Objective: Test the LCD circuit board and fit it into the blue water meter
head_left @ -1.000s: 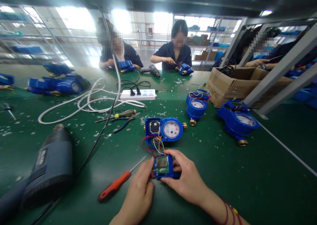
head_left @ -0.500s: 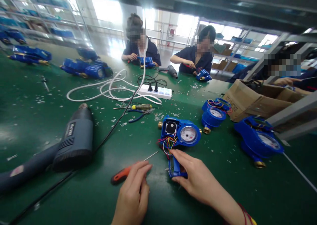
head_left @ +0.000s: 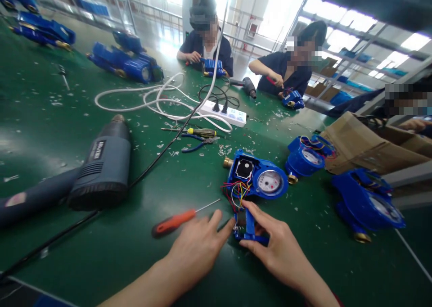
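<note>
My right hand (head_left: 283,241) grips a blue plastic cover (head_left: 250,223) between thumb and fingers, its hollow inside facing left with small metal springs showing. Red, yellow and white wires (head_left: 238,191) run from the cover to a blue water meter (head_left: 258,174), which lies face up with a round dial and an uncovered compartment. My left hand (head_left: 197,244) is blurred, its fingers stretched out and holding nothing; one fingertip is at the cover's left edge. Just beyond that hand lies an orange-handled screwdriver (head_left: 175,222), its shaft pointing toward the wires.
At left lies a heat gun (head_left: 104,163) with its black cord. Pliers (head_left: 197,142), a yellow-black screwdriver (head_left: 202,132) and a power strip (head_left: 222,112) are farther back. More meters (head_left: 305,156) and a cardboard box (head_left: 351,138) stand right. Two co-workers handle meters across the table.
My left hand has moved right, from beside the orange screwdriver to the cover's edge. My right hand keeps hold of the cover. The camera view has tilted and shifted.
</note>
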Demonstrator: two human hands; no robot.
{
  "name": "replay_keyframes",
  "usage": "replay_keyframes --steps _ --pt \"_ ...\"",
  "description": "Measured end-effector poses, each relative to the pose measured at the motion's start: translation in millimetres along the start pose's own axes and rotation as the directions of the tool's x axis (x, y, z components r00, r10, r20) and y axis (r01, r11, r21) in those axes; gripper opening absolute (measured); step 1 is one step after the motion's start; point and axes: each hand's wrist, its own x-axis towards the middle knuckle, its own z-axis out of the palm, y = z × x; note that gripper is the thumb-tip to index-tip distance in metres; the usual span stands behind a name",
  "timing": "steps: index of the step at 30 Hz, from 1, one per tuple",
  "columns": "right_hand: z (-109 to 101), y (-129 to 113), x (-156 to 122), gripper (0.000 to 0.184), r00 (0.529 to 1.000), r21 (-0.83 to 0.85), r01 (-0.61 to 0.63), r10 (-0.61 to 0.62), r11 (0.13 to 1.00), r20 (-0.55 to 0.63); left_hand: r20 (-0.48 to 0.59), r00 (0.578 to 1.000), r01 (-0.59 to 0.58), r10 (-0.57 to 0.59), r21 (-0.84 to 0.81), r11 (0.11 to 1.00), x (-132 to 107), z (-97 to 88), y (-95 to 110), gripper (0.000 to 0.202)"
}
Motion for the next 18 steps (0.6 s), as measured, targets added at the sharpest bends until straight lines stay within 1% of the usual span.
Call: replay_keyframes --steps 3,8,10,11,12,13,14,15,16,17,18 --pt "-0.2 2.9 -2.1 0.068 1.000 0.024 -0.006 0.006 1.000 0.003 0.029 0.999 -0.028 0.028 0.000 1.000 3.7 -4.7 -3.7 0.059" --pt "-2.6 11.4 -7.5 0.067 0.993 0.172 -0.108 0.100 0.979 0.058 0.075 0.992 -0.106 0.106 -0.003 0.994 6.3 -8.4 -9.6 0.063" --pt "-2.0 15.7 -9.3 0.066 0.992 0.207 -0.118 0.107 0.971 0.064 0.104 0.991 -0.086 0.089 -0.041 0.995 6.3 -7.8 -9.2 0.058" --pt "-1.0 17.7 -10.1 0.066 0.993 0.218 -0.112 0.102 0.970 0.055 0.115 0.992 -0.048 0.058 -0.090 0.995 6.1 -7.6 -8.3 0.053" --pt "0.5 19.5 -10.8 0.065 0.995 0.232 -0.100 0.094 0.968 0.038 0.121 0.993 0.011 0.010 -0.174 0.985 5.9 -7.8 -7.0 0.046" --pt "2.3 21.0 -11.6 0.065 0.996 0.255 -0.084 0.084 0.963 0.010 0.123 0.991 0.089 -0.055 -0.290 0.953 5.9 -8.7 -5.3 0.038" --pt "4.4 22.0 -12.3 0.065 0.997 0.289 -0.066 0.076 0.955 -0.023 0.124 0.984 0.169 -0.127 -0.426 0.889 6.3 -10.1 -3.5 0.031" --pt "6.6 22.7 -13.1 0.064 0.996 0.330 -0.048 0.072 0.943 -0.060 0.128 0.972 0.236 -0.199 -0.561 0.794 7.3 -12.0 -1.6 0.025" --pt "8.8 23.1 -13.8 0.065 0.993 0.371 -0.032 0.072 0.928 -0.094 0.143 0.957 0.279 -0.251 -0.679 0.679 8.9 -14.1 0.4 0.021" --pt "10.9 23.3 -14.4 0.065 0.990 0.407 -0.019 0.075 0.913 -0.122 0.181 0.946 0.306 -0.270 -0.773 0.556 11.1 -16.1 2.2 0.021" --pt "13.0 23.4 -14.9 0.066 0.987 0.431 -0.008 0.077 0.902 -0.143 0.235 0.936 0.332 -0.261 -0.835 0.439 13.8 -17.6 3.9 0.024"
